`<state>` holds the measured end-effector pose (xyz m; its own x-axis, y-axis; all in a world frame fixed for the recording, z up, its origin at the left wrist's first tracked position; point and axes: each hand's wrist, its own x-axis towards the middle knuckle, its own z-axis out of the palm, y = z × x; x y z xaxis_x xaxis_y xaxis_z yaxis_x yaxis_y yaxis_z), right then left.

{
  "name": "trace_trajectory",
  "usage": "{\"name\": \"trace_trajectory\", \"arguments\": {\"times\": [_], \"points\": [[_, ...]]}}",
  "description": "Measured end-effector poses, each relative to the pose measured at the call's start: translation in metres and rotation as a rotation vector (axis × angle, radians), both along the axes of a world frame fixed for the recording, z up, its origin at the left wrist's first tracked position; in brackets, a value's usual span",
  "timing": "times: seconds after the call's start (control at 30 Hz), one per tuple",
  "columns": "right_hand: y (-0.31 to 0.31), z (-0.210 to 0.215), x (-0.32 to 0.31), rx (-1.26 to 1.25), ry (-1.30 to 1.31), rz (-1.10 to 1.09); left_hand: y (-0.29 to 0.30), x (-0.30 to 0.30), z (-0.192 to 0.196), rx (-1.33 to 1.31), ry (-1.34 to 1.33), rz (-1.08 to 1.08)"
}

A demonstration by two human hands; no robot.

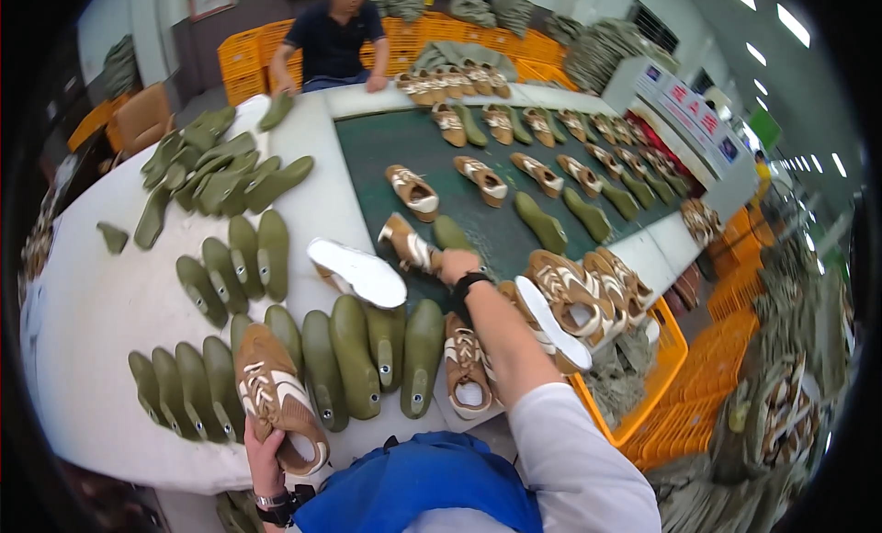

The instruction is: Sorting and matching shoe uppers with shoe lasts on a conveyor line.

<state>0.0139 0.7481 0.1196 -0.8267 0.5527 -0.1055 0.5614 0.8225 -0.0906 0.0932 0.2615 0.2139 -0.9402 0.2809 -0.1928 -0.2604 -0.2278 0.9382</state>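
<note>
My left hand grips a tan and white shoe upper at its heel end, near the front edge of the white table. My right hand, with a black watch on the wrist, reaches out to the green belt and holds a tan shoe beside a green shoe last. A shoe lying sole up rests between my hands. Rows of olive green lasts lie on the table under my arms.
Pairs of tan shoes and green lasts run along the belt. An orange crate heaped with shoes stands at my right. Another person works at the table's far end, before stacked orange crates. More lasts are piled at far left.
</note>
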Motion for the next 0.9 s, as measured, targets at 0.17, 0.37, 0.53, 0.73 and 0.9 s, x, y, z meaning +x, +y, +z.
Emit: {"name": "trace_trajectory", "arguments": {"times": [0.17, 0.37, 0.53, 0.73, 0.9], "points": [[0.003, 0.124, -0.037, -0.295, 0.494, 0.172, 0.0, -0.003, -0.006, 0.045, -0.017, 0.024], [-0.039, 0.092, -0.053, -1.011, 0.177, 0.393, 0.003, -0.005, 0.001, 0.083, -0.038, 0.064], [-0.086, 0.037, -0.052, -1.258, 0.073, 0.383, -0.001, 0.001, -0.006, 0.092, 0.103, 0.008], [-0.12, 0.041, -0.023, -0.862, 0.267, 0.435, 0.006, 0.004, 0.005, 0.085, 0.032, -0.124], [-0.136, 0.113, -0.012, -0.467, 0.47, 0.604, -0.009, -0.005, 0.013, 0.164, 0.175, 0.031]]}}
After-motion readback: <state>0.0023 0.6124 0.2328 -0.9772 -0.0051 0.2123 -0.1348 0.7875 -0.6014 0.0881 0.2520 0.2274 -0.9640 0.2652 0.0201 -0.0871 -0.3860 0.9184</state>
